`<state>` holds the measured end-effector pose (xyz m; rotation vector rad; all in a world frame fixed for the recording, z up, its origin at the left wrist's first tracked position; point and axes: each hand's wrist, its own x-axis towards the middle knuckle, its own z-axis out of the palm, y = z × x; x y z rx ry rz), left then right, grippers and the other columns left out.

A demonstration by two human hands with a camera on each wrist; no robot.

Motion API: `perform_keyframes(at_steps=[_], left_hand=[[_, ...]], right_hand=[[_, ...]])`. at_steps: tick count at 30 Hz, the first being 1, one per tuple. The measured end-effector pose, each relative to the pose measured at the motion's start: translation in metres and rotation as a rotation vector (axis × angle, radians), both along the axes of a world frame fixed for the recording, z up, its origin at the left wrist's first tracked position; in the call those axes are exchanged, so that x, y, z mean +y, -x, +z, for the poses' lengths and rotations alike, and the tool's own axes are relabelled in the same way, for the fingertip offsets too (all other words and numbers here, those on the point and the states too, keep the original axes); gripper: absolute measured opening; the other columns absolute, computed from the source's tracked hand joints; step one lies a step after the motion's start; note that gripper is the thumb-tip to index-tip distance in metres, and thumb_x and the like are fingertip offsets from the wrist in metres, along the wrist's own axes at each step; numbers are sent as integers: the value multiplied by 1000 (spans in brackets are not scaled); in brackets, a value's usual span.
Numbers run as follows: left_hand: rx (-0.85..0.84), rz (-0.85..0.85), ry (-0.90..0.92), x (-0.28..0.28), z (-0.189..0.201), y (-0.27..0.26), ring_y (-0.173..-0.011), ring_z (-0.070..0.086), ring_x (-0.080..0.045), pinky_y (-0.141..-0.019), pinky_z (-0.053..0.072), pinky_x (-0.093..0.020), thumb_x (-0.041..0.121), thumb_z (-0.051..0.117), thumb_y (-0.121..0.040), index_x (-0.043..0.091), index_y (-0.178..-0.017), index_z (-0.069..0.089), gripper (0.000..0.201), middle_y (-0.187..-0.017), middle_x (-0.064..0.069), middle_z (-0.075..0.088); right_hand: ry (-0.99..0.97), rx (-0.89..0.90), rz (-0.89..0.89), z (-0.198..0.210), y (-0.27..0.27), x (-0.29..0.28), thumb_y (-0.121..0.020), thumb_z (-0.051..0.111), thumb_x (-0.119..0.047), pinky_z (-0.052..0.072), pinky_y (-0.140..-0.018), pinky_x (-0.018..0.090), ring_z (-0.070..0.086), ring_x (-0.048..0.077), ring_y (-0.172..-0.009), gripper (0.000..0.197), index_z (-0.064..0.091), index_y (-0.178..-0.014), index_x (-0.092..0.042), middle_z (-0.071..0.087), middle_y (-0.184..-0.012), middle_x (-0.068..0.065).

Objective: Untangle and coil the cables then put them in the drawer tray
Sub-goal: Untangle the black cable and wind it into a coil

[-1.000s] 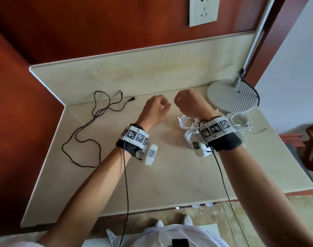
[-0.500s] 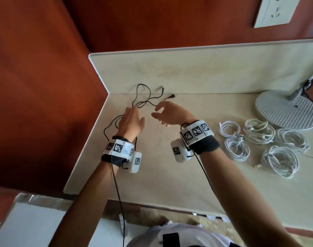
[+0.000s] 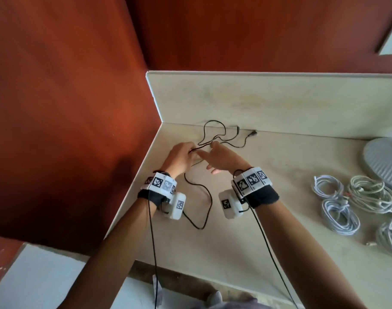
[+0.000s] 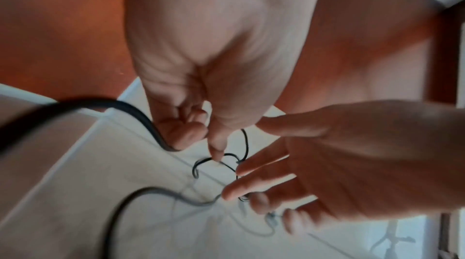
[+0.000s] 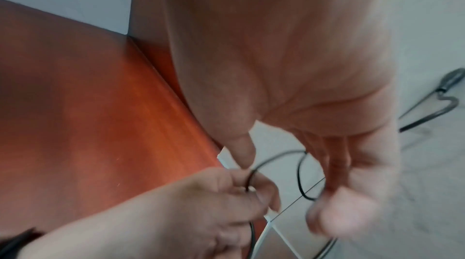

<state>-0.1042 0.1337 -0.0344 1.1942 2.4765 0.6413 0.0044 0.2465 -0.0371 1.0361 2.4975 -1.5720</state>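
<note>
Far left: red-brown wooden wall panel (image 3: 63,103), meeting the pale cream stone worktop (image 3: 253,253) at its corner, with a low cream upstand (image 3: 268,101) along the back.

Left hand (image 3: 179,156) over the worktop near that corner, fingers curled, pinching the thin black cable (image 3: 207,204) between thumb and fingertips; same pinch plain from the right wrist view, left hand (image 5: 226,193) closed round the thin black cable (image 5: 254,172). From the left wrist view, left hand (image 4: 201,76) with thumb tip down on a small loop of the thin black cable (image 4: 221,159).

Cable itself loose and uncoiled on the worktop: one slack bend trailing toward the near edge between the two wrists, further loops running back toward the upstand, two plug ends lying just before it.

Right hand (image 3: 221,158) just beside the left, fingers spread and nearly straight, fingertips at the cable strand; in the right wrist view, right hand (image 5: 314,104) blurred, fingertips touching a loop, no firm grip discernible. In the left wrist view, right hand (image 4: 352,164) likewise wide, fingers extended onto the loops.

Further right, well apart from the hands: several coiled white cables (image 3: 337,210) grouped on the worktop, each a tidy bundle. Far right edge: round ribbed grey lamp base (image 3: 384,163), partly cut off.
</note>
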Motion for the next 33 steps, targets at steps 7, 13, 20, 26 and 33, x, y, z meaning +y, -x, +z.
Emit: perform_keyframes(at_steps=[7,13,20,26,33], left_hand=[[-249,-246,-65,34,40,-22,-55,66,-12,-54,53,-24,20,51,-107,8,-91,69,27,-78,-5,70],[-157,-104,-277,68,54,-13,-73,72,-17,-55,48,-21,19,46,-108,12,-108,69,23,-99,3,69],[85,-203,-347,93,47,-16,-79,61,-5,-87,50,-25,3,65,-95,25,-127,62,38,-126,9,52],[197,-139,-364,102,45,-20,-65,60,-24,-62,51,-41,30,71,-96,19,-76,69,23,-69,1,67],[6,-190,-344,108,48,-31,-37,61,-16,-40,47,-33,22,58,-104,7,-80,68,30,-59,-9,64]], right_hand=[[128,455,-356,8,-16,51,-105,57,-18,44,-50,27,57,10,-54,22,66,-86,-12,74,-80,1],[-106,440,-146,14,-38,81,-101,61,-10,42,-53,23,54,9,-53,15,71,-109,-17,72,-73,-3],[-320,366,63,25,-62,83,-101,54,-9,47,-63,30,58,20,-66,20,65,-106,-25,64,-77,-6],[-426,308,-16,28,-67,92,-101,41,-2,47,-61,26,59,10,-68,29,62,-98,-22,68,-85,-8],[-664,321,-37,38,-66,100,-105,57,-27,48,-65,34,56,7,-66,20,75,-99,-19,69,-85,-5]])
